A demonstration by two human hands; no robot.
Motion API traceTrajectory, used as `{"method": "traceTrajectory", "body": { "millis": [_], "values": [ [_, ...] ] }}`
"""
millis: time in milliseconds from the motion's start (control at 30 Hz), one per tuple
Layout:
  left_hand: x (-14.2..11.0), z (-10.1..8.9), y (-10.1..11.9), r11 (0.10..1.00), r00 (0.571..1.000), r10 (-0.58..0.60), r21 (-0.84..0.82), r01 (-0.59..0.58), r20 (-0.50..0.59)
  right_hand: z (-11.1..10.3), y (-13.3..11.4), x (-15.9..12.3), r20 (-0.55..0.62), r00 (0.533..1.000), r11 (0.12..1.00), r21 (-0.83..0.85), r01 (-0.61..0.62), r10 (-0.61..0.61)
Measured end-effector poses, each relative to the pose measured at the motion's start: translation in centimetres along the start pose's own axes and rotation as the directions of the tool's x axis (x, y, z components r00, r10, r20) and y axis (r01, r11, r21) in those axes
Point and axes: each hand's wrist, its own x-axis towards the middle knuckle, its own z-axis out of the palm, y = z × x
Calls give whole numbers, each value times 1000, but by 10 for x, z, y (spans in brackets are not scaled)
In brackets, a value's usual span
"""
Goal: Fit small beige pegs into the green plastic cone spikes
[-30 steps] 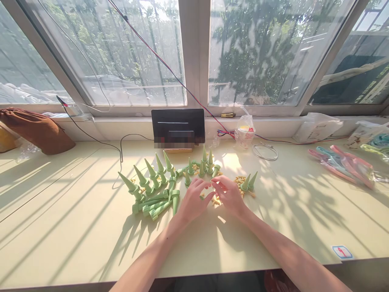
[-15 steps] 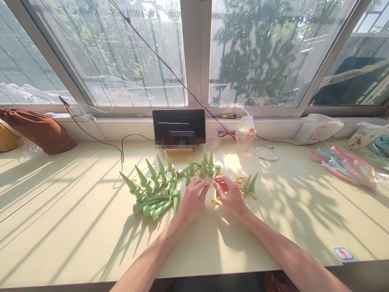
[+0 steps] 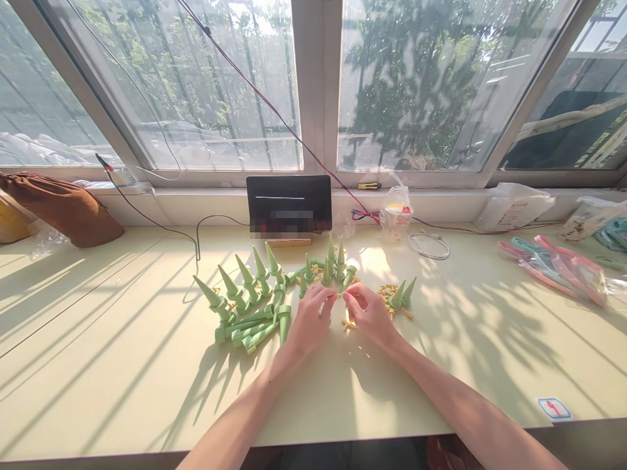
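My left hand and my right hand meet at the table's middle, thumbs and fingers pinched together. Between their fingertips is a small pale yellow piece, too small to make out in detail. Just beyond them stand several green cone-shaped spikes with collars. To the left are more upright green spikes, and some lie flat in a pile. Beside my right hand, two green spikes stand among small yellow pieces. A few more yellow pieces lie under that hand.
Behind the spikes a black tablet leans on a stand near the window. A bagged cup and a coiled cable are at the back right. Pink and teal straps lie far right, a brown bag far left.
Both hands stay in nearly the same place, with only slight finger movement around the small yellow piece. The spikes have not moved.
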Motion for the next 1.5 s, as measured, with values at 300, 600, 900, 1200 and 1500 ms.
{"method": "traceTrajectory", "body": {
  "millis": [300,600,900,1200,1500],
  "values": [
    [0,-1,0,1000,1000,-1,4,1,10,-1,-1,0,6,999,999,11,33,-33],
    [0,-1,0,994,996,-80,65,82,-34,1,4,0,-63,996,998,-30,57,-58],
    [0,-3,0,926,959,-270,295,234,86,0,5,1,-156,987,998,-56,34,-42],
    [1,-6,7,877,933,-344,391,279,106,0,7,2,-150,987,996,-80,40,-52],
    [0,-5,12,813,903,-416,488,316,108,0,7,1,-143,988,996,-80,40,-51]
  ]
}}
